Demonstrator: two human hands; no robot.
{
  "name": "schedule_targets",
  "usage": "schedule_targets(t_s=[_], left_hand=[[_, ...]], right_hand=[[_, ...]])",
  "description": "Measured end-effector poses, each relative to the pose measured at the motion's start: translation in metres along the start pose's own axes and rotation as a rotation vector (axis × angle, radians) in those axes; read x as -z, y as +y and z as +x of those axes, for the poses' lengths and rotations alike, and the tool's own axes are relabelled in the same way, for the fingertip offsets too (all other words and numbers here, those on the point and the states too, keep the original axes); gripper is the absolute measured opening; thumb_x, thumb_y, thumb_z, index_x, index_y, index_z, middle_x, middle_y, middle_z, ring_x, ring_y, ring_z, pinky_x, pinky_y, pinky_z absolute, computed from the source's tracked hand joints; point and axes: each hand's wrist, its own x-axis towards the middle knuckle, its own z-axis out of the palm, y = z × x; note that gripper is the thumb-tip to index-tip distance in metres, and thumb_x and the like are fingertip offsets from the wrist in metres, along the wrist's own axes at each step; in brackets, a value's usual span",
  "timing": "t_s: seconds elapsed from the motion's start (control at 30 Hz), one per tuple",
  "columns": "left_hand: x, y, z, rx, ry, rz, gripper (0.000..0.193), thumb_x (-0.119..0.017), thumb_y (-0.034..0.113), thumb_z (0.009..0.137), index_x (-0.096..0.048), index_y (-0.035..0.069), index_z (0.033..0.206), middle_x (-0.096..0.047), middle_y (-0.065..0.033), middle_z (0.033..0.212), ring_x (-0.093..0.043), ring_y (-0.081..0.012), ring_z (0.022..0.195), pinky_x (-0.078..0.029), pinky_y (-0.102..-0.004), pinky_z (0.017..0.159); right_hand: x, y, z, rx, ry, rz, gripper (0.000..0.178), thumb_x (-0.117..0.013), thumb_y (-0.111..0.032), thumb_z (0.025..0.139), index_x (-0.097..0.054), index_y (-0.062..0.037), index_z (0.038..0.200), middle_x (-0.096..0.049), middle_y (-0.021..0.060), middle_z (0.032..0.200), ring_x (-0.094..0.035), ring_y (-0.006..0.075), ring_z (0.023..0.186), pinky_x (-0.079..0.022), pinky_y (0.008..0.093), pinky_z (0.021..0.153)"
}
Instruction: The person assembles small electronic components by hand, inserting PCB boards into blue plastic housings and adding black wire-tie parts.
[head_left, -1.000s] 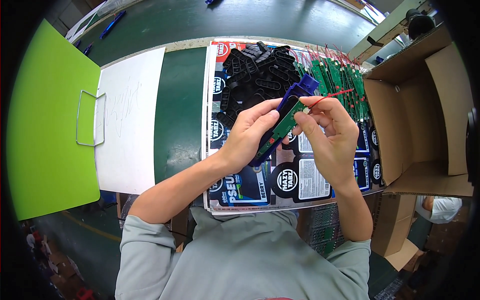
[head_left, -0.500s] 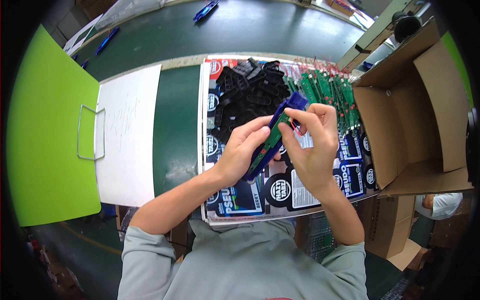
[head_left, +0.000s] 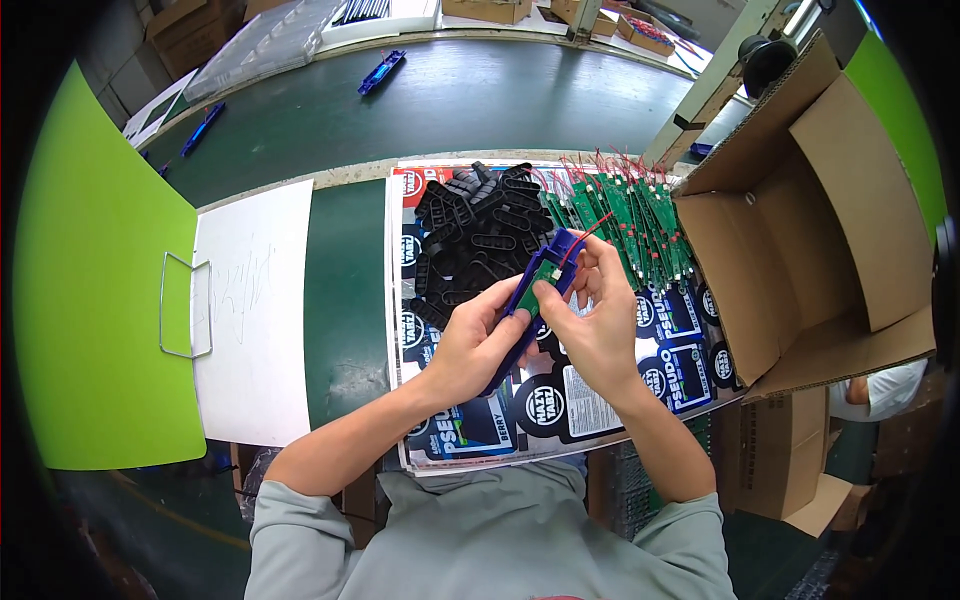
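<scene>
The left hand (head_left: 480,335) grips a blue housing (head_left: 514,357) in a narrow hold, thumb on top and fingers along its side. The housing is tilted, upper end to the right, above a stack of printed sheets (head_left: 590,400). It is a long open channel containing a green circuit board (head_left: 530,297), laid lengthwise; full seating cannot be determined. The right hand (head_left: 597,320) holds the upper part, thumb on the board and fingers around the housing's right side. A red wire (head_left: 590,231) extends up and right from the board's upper end.

To the right, a brown carton (head_left: 775,460) is positioned below table level. Above it, an open cardboard box (head_left: 740,290) faces the sheets, its flaps spread and bare inner walls visible. On the far part of the sheets lie a heap of black parts (head_left: 480,225) and, to its right, a pile of wired boards (head_left: 635,225).

Beyond, a dark green bench (head_left: 520,95) carries two more blue units (head_left: 382,72). At the far edge, a white tray (head_left: 395,22) contains dark slender items; a shallow carton (head_left: 645,35) contains red-coloured pieces, too small to identify.
</scene>
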Motion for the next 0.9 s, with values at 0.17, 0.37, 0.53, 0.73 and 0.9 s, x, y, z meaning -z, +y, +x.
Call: schedule_targets(t_s=[0.17, 0.37, 0.53, 0.73, 0.9], left_hand=[[0.004, 0.003, 0.002, -0.047, 0.029, 0.041, 0.040, -0.050, 0.007, 0.104, -0.046, -0.002, 0.143, -0.065, -0.0063, 0.094, -0.065, -0.0101, 0.077, -0.055, -0.0258, 0.067], [0.029, 0.044, 0.013, -0.160, 0.251, -0.050, 0.023, -0.051, 0.011, 0.105, -0.056, -0.002, 0.124, -0.067, -0.0108, 0.104, -0.065, -0.0116, 0.079, -0.056, -0.0266, 0.068], [0.039, 0.042, 0.021, -0.229, 0.344, -0.063, 0.028, -0.051, 0.010, 0.105, -0.055, -0.003, 0.129, -0.066, -0.0124, 0.107, -0.066, -0.0130, 0.080, -0.056, -0.0269, 0.069], [0.039, 0.037, 0.018, -0.221, 0.387, 0.008, 0.027, -0.052, 0.009, 0.103, -0.058, -0.002, 0.127, -0.068, -0.0112, 0.108, -0.065, -0.0123, 0.088, -0.055, -0.0285, 0.080], [0.040, 0.036, 0.020, -0.174, 0.439, 0.086, 0.026, -0.054, 0.010, 0.102, -0.061, -0.001, 0.124, -0.069, -0.0085, 0.106, -0.062, -0.0091, 0.087, -0.050, -0.0240, 0.079]], right_hand=[[-0.003, 0.009, 0.004, -0.005, -0.033, 0.064, 0.056, -0.077, -0.003, 0.086, -0.050, 0.0051, 0.134, -0.059, 0.0062, 0.102, -0.055, 0.0066, 0.076, -0.046, 0.0218, 0.065], [0.023, 0.026, 0.015, 0.195, -0.137, -0.245, 0.032, -0.075, -0.013, 0.091, -0.064, 0.0024, 0.117, -0.063, 0.0056, 0.086, -0.059, 0.0119, 0.070, -0.049, 0.0283, 0.065], [0.017, 0.043, 0.013, 0.260, -0.240, -0.471, 0.025, -0.075, -0.013, 0.087, -0.067, 0.0000, 0.107, -0.065, 0.0134, 0.097, -0.066, 0.0317, 0.082, -0.053, 0.0421, 0.073], [0.006, 0.047, 0.022, 0.527, -0.219, -0.752, 0.021, -0.077, -0.017, 0.082, -0.064, -0.0048, 0.093, -0.063, 0.0108, 0.085, -0.063, 0.0297, 0.083, -0.047, 0.0413, 0.077], [0.010, 0.067, 0.014, 0.577, -0.135, -0.598, 0.020, -0.073, -0.008, 0.080, -0.066, -0.0004, 0.098, -0.065, 0.0130, 0.086, -0.064, 0.0314, 0.082, -0.050, 0.0421, 0.077]])
